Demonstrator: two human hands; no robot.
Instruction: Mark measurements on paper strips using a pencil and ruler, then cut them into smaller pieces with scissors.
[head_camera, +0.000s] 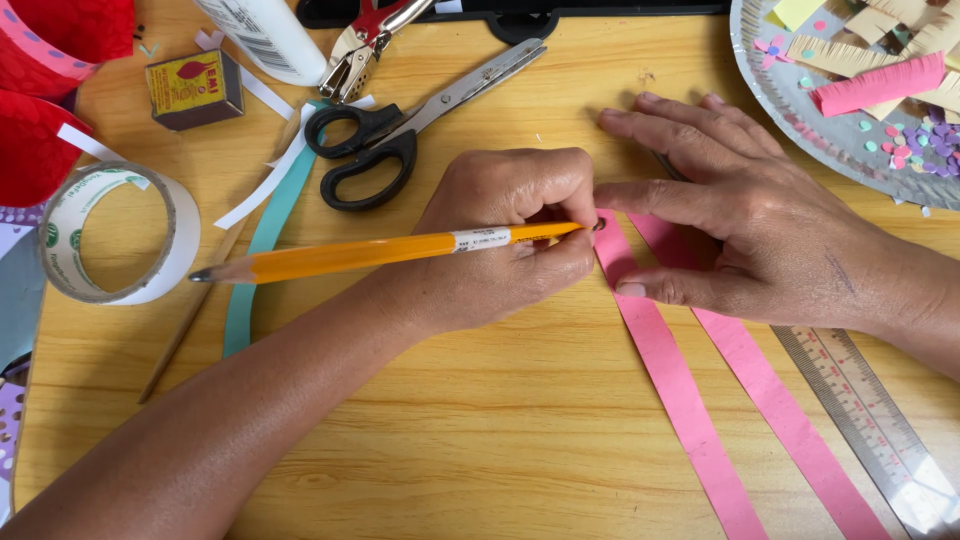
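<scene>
Fingers of the left hand (505, 235) clamp a yellow pencil (370, 253); right hand (740, 225) flat, pinning a pink paper strip (672, 385).

A pale wooden bench (520, 420) with visible grain and a smooth, slightly satin finish is shown. Two matt pink paper strips (690, 400) are laid on it. A glossy yellow-painted wooden pencil (350, 257) is seen, beside scissors (400, 130) of shiny metal with black plastic handles, and a brushed steel ruler (880, 430).
</scene>
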